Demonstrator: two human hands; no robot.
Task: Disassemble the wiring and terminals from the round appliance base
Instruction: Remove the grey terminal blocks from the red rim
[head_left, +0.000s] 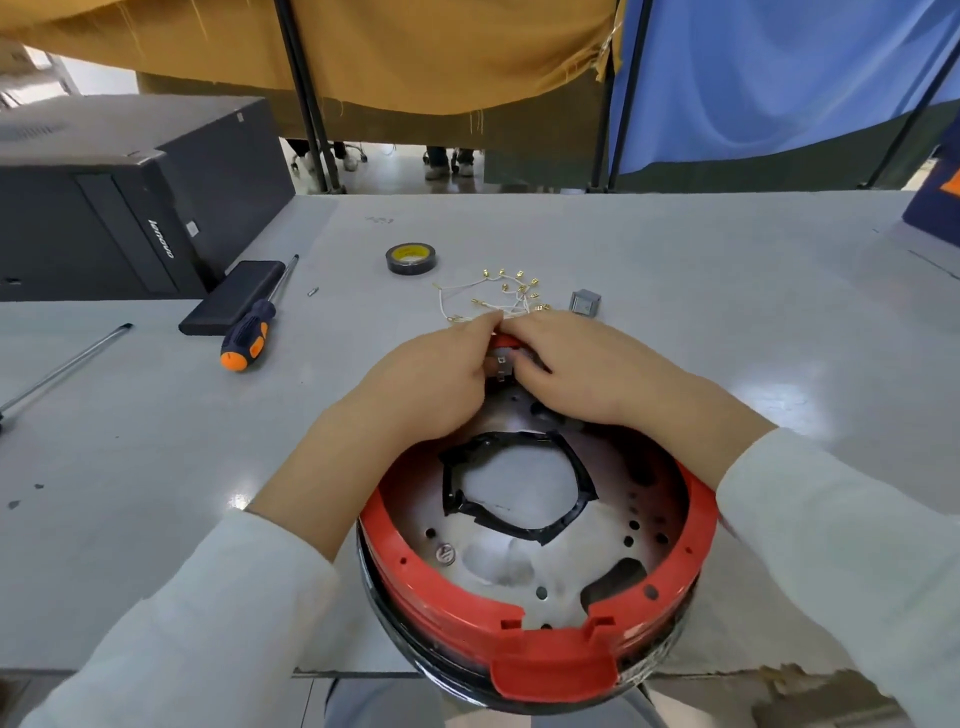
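Round appliance base (535, 582), red-rimmed with perforated metal plate, at near table (675, 260) edge. Left hand (431, 384) and right hand (576, 369) pinching small terminal part (503, 364) at far rim. "Lenovo" on black computer case (130, 208).

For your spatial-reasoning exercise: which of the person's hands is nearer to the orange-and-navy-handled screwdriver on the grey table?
Left. The left hand works at the base's far rim, right of the orange-and-navy-handled screwdriver; the right hand is farther right, beyond the left.
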